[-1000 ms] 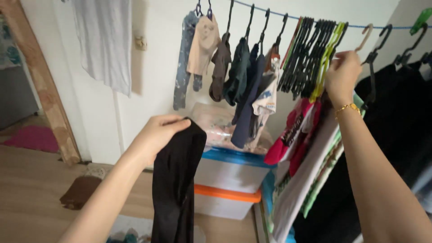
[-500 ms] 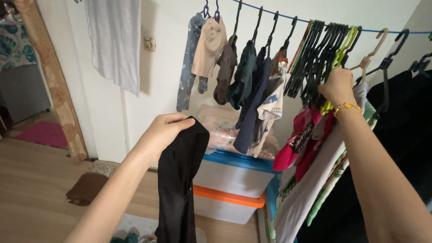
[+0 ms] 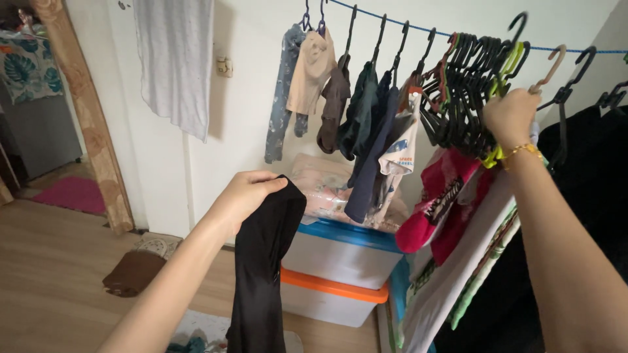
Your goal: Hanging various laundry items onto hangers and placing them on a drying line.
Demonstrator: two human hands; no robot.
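**A:** White wall (image 3: 242, 98) fills the back of your view, with a wooden door frame (image 3: 85, 117) at the far left, a pink mat (image 3: 65, 194) beyond it and pale wooden floor (image 3: 46, 261) below. What hangs nearest that frame?

**B:** You have a light grey cloth (image 3: 176, 65) hanging flat against the wall. On the floor under it lies a brown folded cloth (image 3: 134, 272).

**A:** And your left hand?

**B:** Your left hand (image 3: 245, 196) is raised in the lower middle, fingers curled tight around the top edge of a long black garment (image 3: 261, 274). The garment hangs straight down from your grip, in front of two stacked white plastic storage boxes, one with a blue lid (image 3: 347, 233) and one below it with an orange lid (image 3: 333, 285).

**A:** What is above the boxes?

**B:** You see a thin blue clothesline (image 3: 392, 21) running across the top. Small clothes on dark hangers (image 3: 353, 111) hang from it: a patterned blue piece, a beige one, brown, dark green and navy ones.

**A:** Further right?

**B:** A dense bunch of empty black plastic hangers (image 3: 464, 85) hangs on the line, with a yellow-green hanger (image 3: 507, 62) among them. Your right hand (image 3: 511, 116), with a gold bracelet (image 3: 520, 151) at the wrist, is closed among that bunch; which hanger your fingers grip I cannot tell. Below it hang a red and pink garment (image 3: 441, 202) and a white one (image 3: 458, 274), with dark clothes (image 3: 589, 189) at the far right.
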